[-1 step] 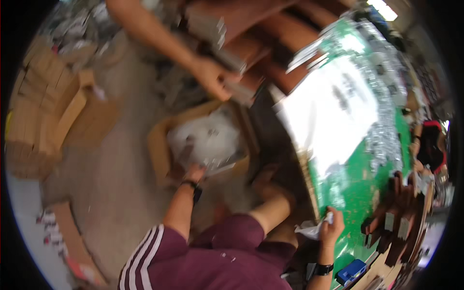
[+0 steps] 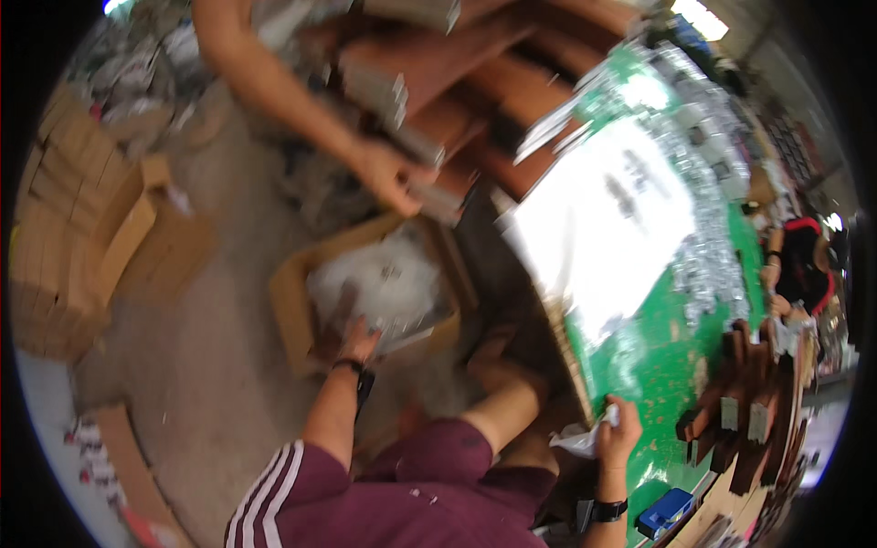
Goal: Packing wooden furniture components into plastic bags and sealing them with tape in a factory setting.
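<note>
Hanging over the near rim of the open carton (image 2: 290,315), which stood on the floor left of the green desk (image 2: 639,365), the left hand (image 2: 359,340) had its fingers stretched toward the clear plastic bags (image 2: 375,279) inside; the bags lay just ahead of the fingers or under their tips, and blur made it impossible to tell whether those fingers grasped anything; the right hand (image 2: 619,431), at the desk's near left edge, had its fingers curled around a crumpled whitish plastic piece (image 2: 575,441); the loose part of it stuck out left of the fingers, past the desk's edge; beyond the carton, left of the desk's far part, another person's hand (image 2: 388,178) was at a grey-ended brown piece (image 2: 438,203); on the desk lay a shiny white sheet (image 2: 603,219), with clear packets (image 2: 708,265) along its right side; brown bars (image 2: 749,411) were stacked at the desk's near right, and a blue object (image 2: 667,511) sat at its near end.
</note>
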Tool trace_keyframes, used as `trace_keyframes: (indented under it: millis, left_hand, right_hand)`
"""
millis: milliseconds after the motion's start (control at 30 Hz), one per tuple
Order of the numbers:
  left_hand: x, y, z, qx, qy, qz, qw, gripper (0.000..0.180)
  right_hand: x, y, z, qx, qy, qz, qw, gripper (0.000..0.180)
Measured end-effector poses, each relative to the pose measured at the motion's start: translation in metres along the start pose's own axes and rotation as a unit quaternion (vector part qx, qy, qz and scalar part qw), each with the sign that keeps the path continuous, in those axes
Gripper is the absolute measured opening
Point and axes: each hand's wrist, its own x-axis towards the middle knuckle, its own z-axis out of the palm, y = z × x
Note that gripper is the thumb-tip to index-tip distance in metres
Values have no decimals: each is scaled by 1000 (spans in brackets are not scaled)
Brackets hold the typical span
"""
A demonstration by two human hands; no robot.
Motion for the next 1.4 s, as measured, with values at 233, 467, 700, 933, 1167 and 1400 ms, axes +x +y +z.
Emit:
trace_keyframes:
  millis: [233, 467, 700, 933, 1167, 1400]
  left_hand:
    - [16, 40, -15, 47, 21, 113, 992, 66]
    - [-59, 13, 31, 104, -285, 255, 918, 44]
    - [-92, -126, 83, 98, -488, -12, 867, 48]
    - [-136, -48, 76, 332, -498, 101, 795, 46]
    - [-169, 19, 22, 469, -531, 100, 698, 45]
    - [-130, 146, 60, 568, -514, 239, 597, 44]
  right_hand:
    - [-13, 0, -9, -1, 42, 16, 999, 35]
    - [-22, 11, -4, -6, 74, 6, 997, 31]
    - [-11, -2, 4, 28, 73, -26, 997, 32]
    - [-21, -1, -13, 1, 21, -20, 1000, 40]
    - [-3, 2, -25, 184, -58, 73, 978, 33]
    - [-12, 15, -29, 352, -15, 166, 921, 34]
